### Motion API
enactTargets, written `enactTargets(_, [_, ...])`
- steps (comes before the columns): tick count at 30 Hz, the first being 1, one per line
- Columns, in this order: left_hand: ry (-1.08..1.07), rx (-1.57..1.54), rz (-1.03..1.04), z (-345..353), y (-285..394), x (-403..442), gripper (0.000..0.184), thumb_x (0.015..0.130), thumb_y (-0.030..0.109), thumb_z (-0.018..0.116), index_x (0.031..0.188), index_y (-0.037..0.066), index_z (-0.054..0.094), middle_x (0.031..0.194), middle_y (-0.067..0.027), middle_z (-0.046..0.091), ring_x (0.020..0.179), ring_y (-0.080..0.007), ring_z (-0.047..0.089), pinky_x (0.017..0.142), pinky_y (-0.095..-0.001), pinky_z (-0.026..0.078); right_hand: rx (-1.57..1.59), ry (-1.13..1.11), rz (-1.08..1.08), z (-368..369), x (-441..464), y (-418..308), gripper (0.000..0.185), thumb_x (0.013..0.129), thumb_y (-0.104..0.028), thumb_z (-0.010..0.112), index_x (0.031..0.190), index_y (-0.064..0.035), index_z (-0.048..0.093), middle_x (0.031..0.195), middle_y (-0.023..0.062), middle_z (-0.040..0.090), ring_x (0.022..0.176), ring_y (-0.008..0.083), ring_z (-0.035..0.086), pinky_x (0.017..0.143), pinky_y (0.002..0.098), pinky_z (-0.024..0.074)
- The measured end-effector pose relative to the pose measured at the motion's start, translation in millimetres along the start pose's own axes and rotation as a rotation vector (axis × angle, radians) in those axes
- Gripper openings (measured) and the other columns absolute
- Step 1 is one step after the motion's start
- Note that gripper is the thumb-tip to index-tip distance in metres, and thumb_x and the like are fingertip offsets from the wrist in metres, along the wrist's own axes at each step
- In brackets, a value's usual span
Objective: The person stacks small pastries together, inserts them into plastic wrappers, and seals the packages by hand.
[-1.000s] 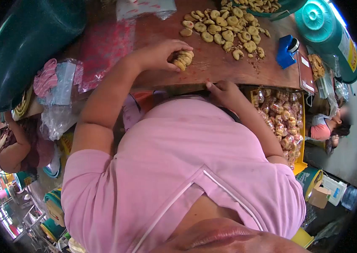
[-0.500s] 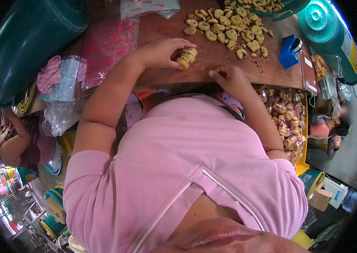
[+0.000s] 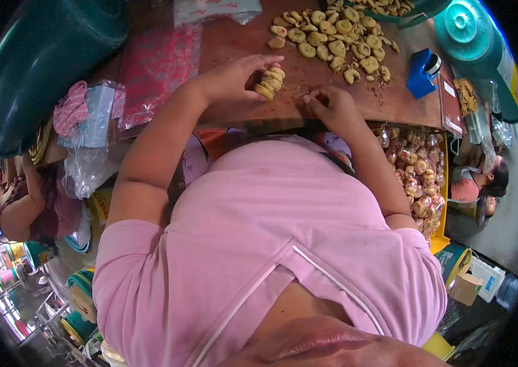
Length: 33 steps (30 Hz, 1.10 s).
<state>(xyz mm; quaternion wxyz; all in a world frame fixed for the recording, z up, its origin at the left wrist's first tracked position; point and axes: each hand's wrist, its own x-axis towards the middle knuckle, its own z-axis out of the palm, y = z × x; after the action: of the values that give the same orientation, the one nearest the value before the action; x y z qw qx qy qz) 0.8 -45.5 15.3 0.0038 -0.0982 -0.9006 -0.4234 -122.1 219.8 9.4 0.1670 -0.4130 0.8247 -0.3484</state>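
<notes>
My left hand (image 3: 234,79) holds a short stack of round, golden ring-shaped cookies (image 3: 269,83) between the thumb and fingers, just above the wooden table (image 3: 234,46). To the right of that stack, my right hand (image 3: 334,107) is near the table's front edge with its fingers curled and the thumb drawn in close to them. Whatever may be between those fingertips is too small to make out. Beyond both hands lies a loose pile of the same cookies (image 3: 338,40), with crumbs around it.
A blue tape dispenser (image 3: 421,73) stands right of the pile. Red-printed plastic sheets (image 3: 160,73) lie on the left. A yellow crate (image 3: 441,226) of packed cookies sits by my right arm. Green drums (image 3: 45,67) flank the table. Other people (image 3: 17,202) are at both sides.
My right hand has risen slightly and curled its fingers more. The left hand keeps the cookie stack in nearly the same place, turned a little so more of it shows.
</notes>
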Motion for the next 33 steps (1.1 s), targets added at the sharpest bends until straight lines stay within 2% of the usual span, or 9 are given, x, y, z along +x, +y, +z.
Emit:
enactTargets(3, [0.106,0.226,0.035,3,15,-7,0.084,0.079,0.012,0.08,0.153,0.019,0.04,0.139,-0.0096,0.057,0.125,-0.0277,0.058,0.11,-0.0409,0.048,-0.074,0.028,0.007,-2,-2,-3,0.024,0.092,-0.026,0.073,0.097,-0.0028,0.073,0.08,0.017,0.068,0.07,0.0293,0.064,0.067,0.0394,0.0504])
enactTargets(5, [0.147,0.236,0.065,5,15,-11,0.084,0.08,0.012,0.08,0.153,0.019,0.04,0.138,-0.0093,0.057,0.125,-0.0289,0.058,0.11,-0.042,0.048,-0.094,0.035,0.015,0,-3,-4,0.024,0.091,-0.027,0.073,0.096,-0.0037,0.073,0.081,0.0176,0.068,0.071,0.032,0.065,0.067,0.0404,0.0509])
enactTargets(8, [0.246,0.299,0.181,9,13,-17,0.084,0.08,0.015,0.081,0.152,0.019,0.04,0.136,-0.0086,0.058,0.124,-0.03,0.059,0.108,-0.0436,0.047,-0.213,0.051,-0.019,4,-4,-4,0.027,0.091,-0.037,0.071,0.096,-0.0106,0.077,0.091,0.0179,0.073,0.084,0.0387,0.07,0.077,0.0493,0.0544])
enactTargets(12, [0.349,0.393,0.327,7,32,-27,0.082,0.078,0.021,0.084,0.149,0.019,0.042,0.134,-0.0071,0.059,0.123,-0.0306,0.059,0.104,-0.0463,0.047,-0.277,0.072,-0.046,10,-5,-5,0.025,0.091,-0.037,0.07,0.095,-0.0125,0.077,0.092,0.0166,0.073,0.083,0.0384,0.07,0.077,0.0497,0.055])
enactTargets(21, [0.373,0.481,0.474,0,57,-32,0.085,0.075,0.017,0.085,0.147,0.01,0.04,0.134,-0.0071,0.061,0.117,-0.0292,0.062,0.099,-0.0472,0.049,-0.297,0.103,-0.113,12,-7,-6,0.024,0.091,-0.035,0.069,0.091,-0.012,0.076,0.092,0.0151,0.073,0.083,0.0369,0.07,0.074,0.0499,0.0552])
enactTargets(27, [0.515,0.467,0.66,8,56,-24,0.086,0.075,0.017,0.086,0.146,0.009,0.039,0.133,-0.007,0.062,0.115,-0.0273,0.063,0.095,-0.047,0.051,-0.307,0.136,-0.191,15,-8,2,0.024,0.091,-0.035,0.068,0.091,-0.0115,0.075,0.091,0.0143,0.071,0.082,0.0364,0.068,0.073,0.0492,0.0552])
enactTargets(33, [0.522,0.5,0.608,9,58,-28,0.085,0.072,0.015,0.09,0.141,0.009,0.04,0.131,-0.0074,0.063,0.116,-0.0259,0.064,0.095,-0.0455,0.051,-0.316,0.189,-0.239,22,-8,11,0.025,0.09,-0.035,0.069,0.09,-0.0106,0.073,0.09,0.0141,0.07,0.081,0.0356,0.068,0.072,0.049,0.0551])
